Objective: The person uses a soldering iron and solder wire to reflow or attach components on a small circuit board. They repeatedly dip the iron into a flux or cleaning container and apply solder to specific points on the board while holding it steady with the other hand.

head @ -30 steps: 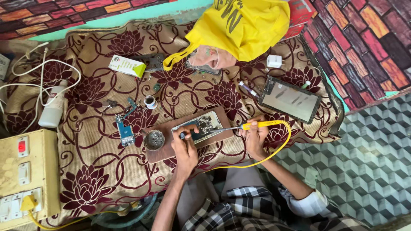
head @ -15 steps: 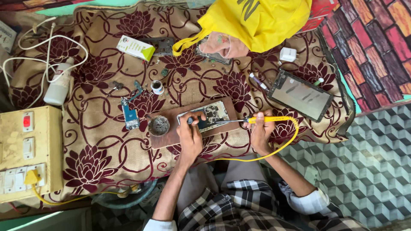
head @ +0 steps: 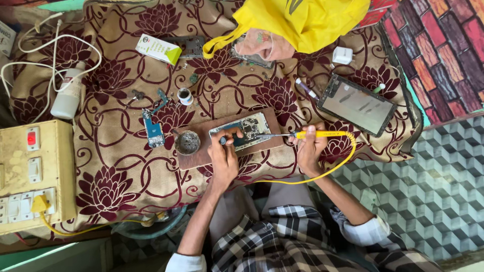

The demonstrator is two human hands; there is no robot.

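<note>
Yellow-handled soldering iron pinched in right hand, tip on opened phone; left hand grip pinches small tool, steadying board.

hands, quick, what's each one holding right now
Left hand: closed on a small tool at the opened phone.
Right hand: closed on the yellow soldering iron.

A soft, matt brown cloth with maroon flowers is spread out, kinda velvety looking. A matt brown wooden board is laid on it, and a bare circuit board with dull metal shields is seen on that. A glossy yellow plastic-handled soldering iron with a metal shaft is gripped. Far right, a glossy glass-faced black tablet is noted, plus a crinkly yellow plastic bag.
</note>
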